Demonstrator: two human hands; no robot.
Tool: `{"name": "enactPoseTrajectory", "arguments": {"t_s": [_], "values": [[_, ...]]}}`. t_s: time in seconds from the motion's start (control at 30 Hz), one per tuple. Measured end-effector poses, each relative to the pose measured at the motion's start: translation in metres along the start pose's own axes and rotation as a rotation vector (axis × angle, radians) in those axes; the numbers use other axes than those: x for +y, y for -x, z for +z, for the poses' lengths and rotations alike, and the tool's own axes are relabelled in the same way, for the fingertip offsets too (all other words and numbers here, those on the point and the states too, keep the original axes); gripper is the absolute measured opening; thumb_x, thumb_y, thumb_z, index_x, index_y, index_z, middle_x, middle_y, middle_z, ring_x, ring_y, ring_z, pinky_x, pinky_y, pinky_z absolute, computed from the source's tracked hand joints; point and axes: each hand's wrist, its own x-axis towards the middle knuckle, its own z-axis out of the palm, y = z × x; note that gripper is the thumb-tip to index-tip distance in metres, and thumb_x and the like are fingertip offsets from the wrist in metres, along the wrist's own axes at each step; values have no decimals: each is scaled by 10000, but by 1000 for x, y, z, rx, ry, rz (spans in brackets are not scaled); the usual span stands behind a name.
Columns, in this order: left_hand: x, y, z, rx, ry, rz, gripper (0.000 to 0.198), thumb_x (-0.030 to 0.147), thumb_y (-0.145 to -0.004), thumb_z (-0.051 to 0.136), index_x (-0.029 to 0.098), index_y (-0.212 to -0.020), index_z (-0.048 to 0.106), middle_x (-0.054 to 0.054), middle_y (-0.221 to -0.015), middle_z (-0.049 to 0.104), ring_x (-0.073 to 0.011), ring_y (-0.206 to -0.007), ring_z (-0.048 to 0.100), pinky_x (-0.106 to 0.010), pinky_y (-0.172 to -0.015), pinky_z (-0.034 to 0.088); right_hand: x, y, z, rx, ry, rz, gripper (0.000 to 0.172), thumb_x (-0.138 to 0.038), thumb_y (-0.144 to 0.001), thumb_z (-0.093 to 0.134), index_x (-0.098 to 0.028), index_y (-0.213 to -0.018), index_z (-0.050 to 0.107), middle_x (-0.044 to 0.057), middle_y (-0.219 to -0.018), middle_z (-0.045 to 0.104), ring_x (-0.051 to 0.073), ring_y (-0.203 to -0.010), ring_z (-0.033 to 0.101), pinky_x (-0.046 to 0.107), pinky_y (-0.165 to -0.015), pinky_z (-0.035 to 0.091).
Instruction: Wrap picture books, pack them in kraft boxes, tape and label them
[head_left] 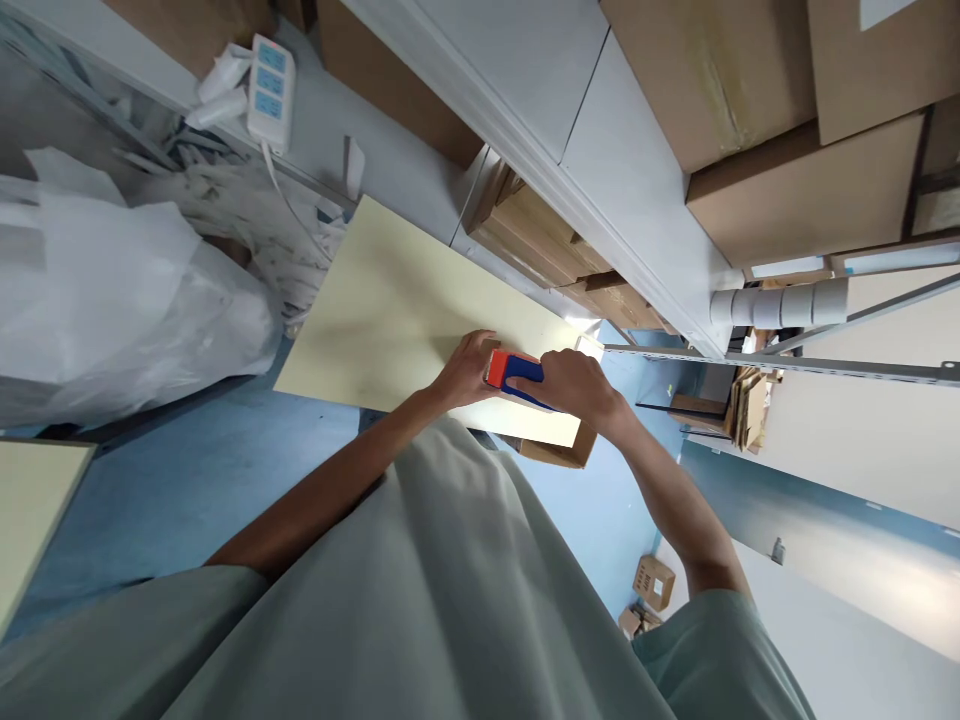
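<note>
A small red and blue box (511, 371) sits between my two hands above a pale yellow board (390, 310). My right hand (574, 385) wraps over the box's blue side with curled fingers. The red end is touched by my left hand (466, 368), whose fingers curl round it. Both hands rest near the board's right end. Beneath that end lies a brown cardboard box (559, 452). My grey-green shirt fills the lower part of the view.
A white power strip (270, 92) with a cable lies at the top left beside crumpled white plastic bags (112, 290). Brown cartons (757, 110) stack on grey shelving at the right. White tubes (780, 302) rest on a shelf rail. Small cartons (651, 582) stand on the blue floor.
</note>
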Motion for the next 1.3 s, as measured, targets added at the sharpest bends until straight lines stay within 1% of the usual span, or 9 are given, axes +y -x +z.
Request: {"name": "enactPoseTrajectory", "arguments": {"t_s": [0.1,0.3,0.43,0.63,0.8,0.93,1.03,1.13,1.3], "values": [[-7,0,7,-16,-37,-3,484,317,-819,837,190,-1275,734,-220,-1538,516,-446,-1517,421,-615,-1263,424,-4,1,1,3,-4,-16,647,-748,-1067,525,-150,-1077,770,173,-973,796,317,-947,775,339,-781,521],[-12,6,8,-40,-102,-73,522,243,-810,799,235,-1326,719,-201,-1562,514,-438,-1535,405,-637,-1216,467,13,-1,18,-2,-56,-8,626,-749,-1048,559,-159,-1046,768,168,-977,803,307,-936,774,329,-758,518],[-7,13,1,-59,-129,-84,446,301,-815,841,287,-1253,759,-150,-1600,500,-427,-1541,411,-628,-1236,452,41,-8,44,-29,-129,-12,648,-794,-1025,559,-177,-976,750,149,-933,795,281,-859,765,315,-703,490],[-1,20,1,-63,-193,-140,528,315,-823,895,303,-1326,734,-142,-1569,524,-410,-1537,426,-604,-1248,447,71,-41,89,-54,-245,-89,700,-839,-1008,544,-168,-993,745,134,-941,809,258,-827,765,309,-687,484],[6,23,4,-26,-306,-192,599,282,-821,910,285,-1382,700,-141,-1584,530,-398,-1509,468,-579,-1235,481,75,-62,107,-39,-283,-117,612,-749,-1014,621,-166,-1125,769,167,-1094,824,309,-995,788,330,-788,538],[14,33,12,4,-417,-209,624,250,-914,779,265,-1517,620,-149,-1637,520,-378,-1515,498,-572,-1260,474,74,-68,111,-2,-295,-131,618,-719,-1019,625,-168,-1262,761,193,-1199,815,341,-1132,778,352,-895,561],[22,43,26,53,-491,-219,726,241,-1006,595,181,-1702,395,-192,-1759,400,-369,-1633,386,-557,-1311,413,74,-72,112,20,-306,-174,603,-684,-1027,623,-193,-1358,737,188,-1285,800,348,-1199,764,374,-949,566],[31,52,44,26,-576,-210,775,250,-1054,452,109,-1770,190,-203,-1841,239,-363,-1725,190,-574,-1364,303,74,-78,116,30,-321,-212,549,-647,-1026,635,-212,-1339,755,169,-1298,801,341,-1193,769,390,-964,575],[35,58,59,-51,-757,-215,866,427,-1087,454,39,-1776,100,-234,-1853,130,-392,-1741,10,-642,-1392,121,73,-84,121,47,-333,-251,531,-634,-1028,638,-181,-1249,804,197,-1254,810,353,-1196,774,384,-955,592]]}}
